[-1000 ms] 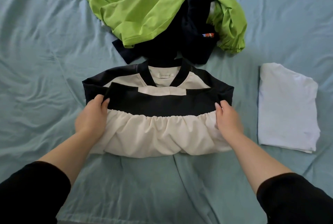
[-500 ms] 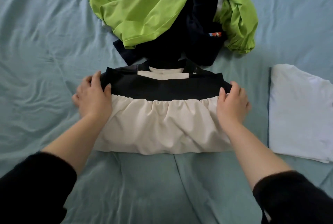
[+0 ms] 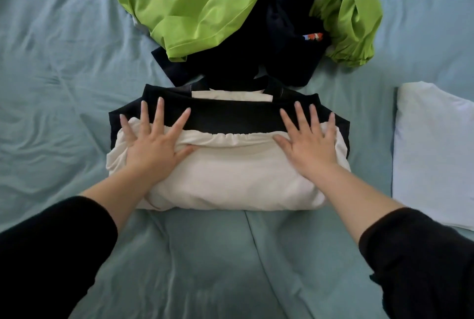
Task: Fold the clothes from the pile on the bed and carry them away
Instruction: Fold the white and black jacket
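The blue-green bed sheet (image 3: 51,62) is lying rumpled across the whole view and is bearing every piece of clothing here. At the left, a forearm is reaching out of a black left sleeve (image 3: 51,254), and the left hand (image 3: 154,146) is lying flat with its fingers straight and spread, pressing on the left part of the folded black-and-cream garment (image 3: 230,180) and gripping nothing. Its fingertips are reaching onto the black band, while the palm and thumb are resting on the cream cloth by the gathered seam. This garment is lying in the middle of the bed, directly in front of the person, folded into a compact bundle. Cream cloth is facing the near side, a black band is running across the far half, and a cream strip and a black neckline are showing at the far edge. Beyond it the unfolded pile is sitting. A lime-green garment (image 3: 205,3) is draping over the left and curling round the right of a dark navy garment (image 3: 282,44), whose near edge is meeting the bundle's far edge. A small orange-and-blue tag (image 3: 313,36) is peeking out of the navy cloth. The right hand (image 3: 307,144) is likewise lying open and flat, fingers spread, pressing on the bundle's right part and holding nothing, its forearm coming out of a black right sleeve (image 3: 415,262). At the far right a folded pale T-shirt (image 3: 431,154) is lying flat, with a strip of bare sheet separating it from the bundle.
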A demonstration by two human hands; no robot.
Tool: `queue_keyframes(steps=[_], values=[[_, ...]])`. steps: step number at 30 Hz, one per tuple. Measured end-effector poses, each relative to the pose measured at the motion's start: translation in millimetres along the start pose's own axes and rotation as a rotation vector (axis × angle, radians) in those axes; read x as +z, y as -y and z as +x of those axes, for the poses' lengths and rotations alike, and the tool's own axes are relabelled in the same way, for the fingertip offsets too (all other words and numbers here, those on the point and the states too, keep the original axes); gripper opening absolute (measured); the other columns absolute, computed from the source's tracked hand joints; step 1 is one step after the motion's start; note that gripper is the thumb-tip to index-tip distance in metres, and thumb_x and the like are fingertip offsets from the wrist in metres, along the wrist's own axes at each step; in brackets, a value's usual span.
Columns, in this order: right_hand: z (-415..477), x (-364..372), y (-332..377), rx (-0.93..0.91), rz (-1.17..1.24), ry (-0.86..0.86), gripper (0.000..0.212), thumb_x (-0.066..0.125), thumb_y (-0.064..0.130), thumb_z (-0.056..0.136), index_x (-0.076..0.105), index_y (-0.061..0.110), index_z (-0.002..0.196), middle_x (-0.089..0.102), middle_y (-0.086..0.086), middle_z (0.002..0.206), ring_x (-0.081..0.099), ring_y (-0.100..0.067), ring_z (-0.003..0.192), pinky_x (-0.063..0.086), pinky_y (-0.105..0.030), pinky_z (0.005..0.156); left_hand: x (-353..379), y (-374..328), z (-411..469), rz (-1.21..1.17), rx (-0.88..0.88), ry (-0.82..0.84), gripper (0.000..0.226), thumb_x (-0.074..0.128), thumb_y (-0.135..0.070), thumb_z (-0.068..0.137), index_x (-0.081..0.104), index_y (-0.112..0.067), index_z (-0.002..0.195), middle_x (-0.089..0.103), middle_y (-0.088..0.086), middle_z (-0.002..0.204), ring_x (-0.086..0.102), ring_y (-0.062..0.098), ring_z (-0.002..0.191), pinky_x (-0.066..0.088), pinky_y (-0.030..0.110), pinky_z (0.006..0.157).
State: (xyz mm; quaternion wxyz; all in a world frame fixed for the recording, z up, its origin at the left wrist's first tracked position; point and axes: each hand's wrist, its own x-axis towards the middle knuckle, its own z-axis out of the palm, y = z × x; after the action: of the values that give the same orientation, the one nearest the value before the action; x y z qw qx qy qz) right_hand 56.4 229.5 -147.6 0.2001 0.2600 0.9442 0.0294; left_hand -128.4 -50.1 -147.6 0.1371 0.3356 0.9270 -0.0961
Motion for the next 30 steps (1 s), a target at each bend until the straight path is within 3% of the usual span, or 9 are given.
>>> queue_keyframes(steps=[7,12,14,16,20,23,25,27,30], values=[[9.4,-11.2,-5.3,-0.037,0.184,0.089,0.064,0.0,0.067,0.092,-0.011,0.042,0.15,-0.018,0.006,0.161,-0.019,-0.021,0.147,-0.014,-0.057,0.114,-14.8,3.6,12.3,-0.139,0.021,0.161,0.076,0.006,-0.086,0.077,-0.026,-0.056,0.139,-0.027,0.003,0.159,-0.028,0.032,0.144,-0.012,0.067,0.11],[-54.9,-10.4,-32.7,0.249,0.472,-0.012,0.067,0.021,0.071,0.091,-0.005,0.048,0.148,-0.008,0.012,0.162,-0.004,-0.016,0.149,-0.007,-0.049,0.116,-24.2,18.4,-43.1,-0.308,-0.134,-0.035,0.074,0.014,-0.082,0.085,-0.02,-0.054,0.144,-0.023,-0.005,0.161,-0.021,0.024,0.148,-0.017,0.057,0.109],[-93.3,-1.5,-37.5,0.421,0.843,-0.002,0.074,0.039,0.069,0.088,0.006,0.044,0.15,0.009,0.011,0.161,0.014,-0.016,0.147,0.016,-0.04,0.116,-16.7,24.1,-77.6,-0.596,-0.407,-0.018,0.073,0.021,-0.077,0.086,-0.013,-0.054,0.146,-0.015,-0.006,0.162,-0.009,0.026,0.15,-0.007,0.055,0.114],[-116.0,5.5,-35.7,0.52,1.199,-0.039,0.075,0.051,0.061,0.087,0.018,0.038,0.151,0.026,0.014,0.155,0.029,-0.01,0.142,0.025,-0.027,0.109,-6.1,28.4,-98.9,-0.913,-0.647,0.003,0.069,0.03,-0.067,0.093,-0.002,-0.046,0.151,0.001,0.004,0.163,0.009,0.03,0.148,0.007,0.05,0.117],[-113.6,9.2,-21.8,0.663,1.519,-0.081,0.064,0.057,0.053,0.089,0.032,0.038,0.146,0.045,0.017,0.144,0.046,-0.005,0.13,0.038,-0.035,0.11,-0.4,20.7,-96.5,-1.291,-0.712,-0.098,0.057,0.038,-0.048,0.1,0.02,-0.029,0.151,0.038,-0.007,0.144,0.04,0.014,0.128,0.029,0.027,0.103],[-105.2,7.9,-15.8,0.72,1.538,-0.109,0.052,0.057,0.043,0.093,0.044,0.029,0.141,0.056,0.012,0.133,0.055,-0.008,0.119,0.046,-0.033,0.101,-3.1,19.8,-89.2,-1.371,-0.744,-0.145,0.04,0.046,-0.047,0.097,0.045,-0.027,0.132,0.056,-0.016,0.11,0.055,0.0,0.095,0.039,0.016,0.078],[-114.8,8.1,-17.7,0.702,1.45,-0.122,0.034,0.055,0.037,0.095,0.055,0.024,0.126,0.064,0.011,0.114,0.06,-0.008,0.104,0.046,-0.025,0.086,-3.2,25.4,-97.5,-1.319,-0.7,-0.148,0.027,0.049,-0.048,0.096,0.051,-0.03,0.116,0.057,-0.022,0.098,0.053,-0.007,0.088,0.039,0.015,0.071],[-138.3,14.2,-22.0,0.691,1.363,-0.092,0.019,0.053,0.035,0.097,0.06,0.02,0.108,0.066,0.007,0.099,0.062,-0.016,0.095,0.044,-0.027,0.077,-1.2,30.6,-117.8,-1.27,-0.67,-0.121,0.023,0.051,-0.05,0.095,0.051,-0.03,0.108,0.057,-0.02,0.093,0.054,-0.002,0.086,0.04,0.021,0.07],[-187.8,31.0,-23.4,0.726,1.26,-0.015,0.025,0.053,0.034,0.097,0.06,0.011,0.096,0.066,-0.003,0.088,0.063,-0.03,0.091,0.045,-0.034,0.073,10.0,27.5,-164.8,-1.191,-0.683,-0.037,0.025,0.051,-0.05,0.095,0.051,-0.026,0.103,0.057,-0.014,0.089,0.057,0.017,0.087,0.04,0.035,0.072]])
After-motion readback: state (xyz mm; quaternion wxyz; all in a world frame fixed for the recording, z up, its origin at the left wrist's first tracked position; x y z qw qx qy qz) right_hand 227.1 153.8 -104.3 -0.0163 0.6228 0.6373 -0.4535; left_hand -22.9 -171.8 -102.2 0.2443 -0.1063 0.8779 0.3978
